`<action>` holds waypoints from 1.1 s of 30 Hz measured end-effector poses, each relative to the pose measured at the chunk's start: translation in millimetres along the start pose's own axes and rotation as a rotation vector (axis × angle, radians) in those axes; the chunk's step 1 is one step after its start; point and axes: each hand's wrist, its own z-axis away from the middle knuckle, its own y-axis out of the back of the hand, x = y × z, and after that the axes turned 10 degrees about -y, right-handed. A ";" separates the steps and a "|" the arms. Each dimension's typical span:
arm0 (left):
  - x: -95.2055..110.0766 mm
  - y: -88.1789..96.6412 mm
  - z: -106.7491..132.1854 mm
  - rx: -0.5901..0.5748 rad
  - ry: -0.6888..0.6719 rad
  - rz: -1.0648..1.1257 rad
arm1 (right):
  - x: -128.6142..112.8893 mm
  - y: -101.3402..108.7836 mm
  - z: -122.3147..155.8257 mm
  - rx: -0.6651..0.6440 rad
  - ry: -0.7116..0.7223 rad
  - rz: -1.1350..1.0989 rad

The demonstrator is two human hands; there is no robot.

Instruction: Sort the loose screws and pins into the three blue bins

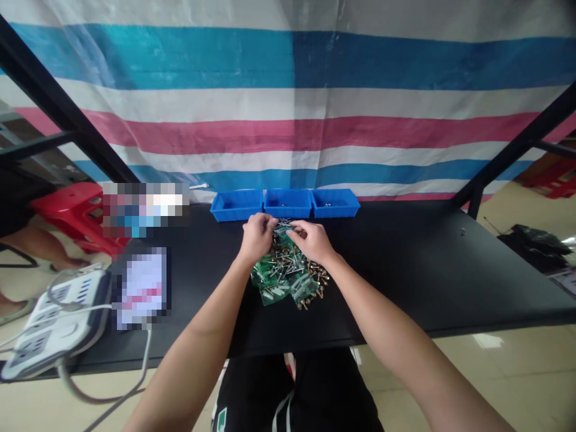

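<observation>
A heap of loose screws [288,261], some silver and some brass-coloured, lies on the black table, mixed with small green-tinted plastic packets [274,291]. Over the far left side of the heap is my left hand [258,237], its fingers curled and closed. Across from it, my right hand [311,240] has thumb and fingers pinched together at the far right side. A few silver screws and some green plastic show between the two sets of fingertips. What exactly each hand grips is too small and partly hidden.
Behind the heap stand three blue bins: the left bin [237,207], the middle bin [288,205] and the right bin [335,205]; the last two hold small metal pieces. At left are a power strip [67,318], a blurred-out device [143,288], cables and a red stool [72,207].
</observation>
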 end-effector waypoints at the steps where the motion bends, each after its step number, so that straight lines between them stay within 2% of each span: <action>1: 3.9 -2.2 1.6 0.007 -0.017 0.060 | -3.9 -0.8 1.8 -0.017 0.012 -0.007; 5: 12.4 -5.8 6.5 -0.027 -0.048 0.257 | -9.1 0.6 5.4 -0.040 -0.023 -0.114; 9: 13.3 -2.6 8.3 -0.190 -0.100 0.361 | -6.0 2.4 6.2 -0.082 -0.064 -0.225; 14: 14.9 3.4 9.1 -0.335 -0.155 0.394 | -7.4 1.1 8.0 -0.099 -0.072 -0.263; 18: 17.8 12.2 8.2 -0.421 -0.165 0.356 | -12.7 3.3 8.9 -0.069 -0.069 -0.178; 20: 19.1 16.0 7.7 -0.420 -0.146 0.358 | -14.2 4.7 8.6 -0.051 -0.036 -0.110; 23: 21.5 17.4 7.9 -0.349 -0.108 0.394 | -12.9 5.3 7.6 -0.037 0.034 0.030; 28: 25.7 9.5 10.3 -0.278 -0.095 0.352 | -8.5 3.6 6.3 -0.081 0.073 0.275; 33: 21.3 1.7 9.6 -0.187 -0.019 0.378 | -9.7 4.0 5.2 -0.071 0.101 0.312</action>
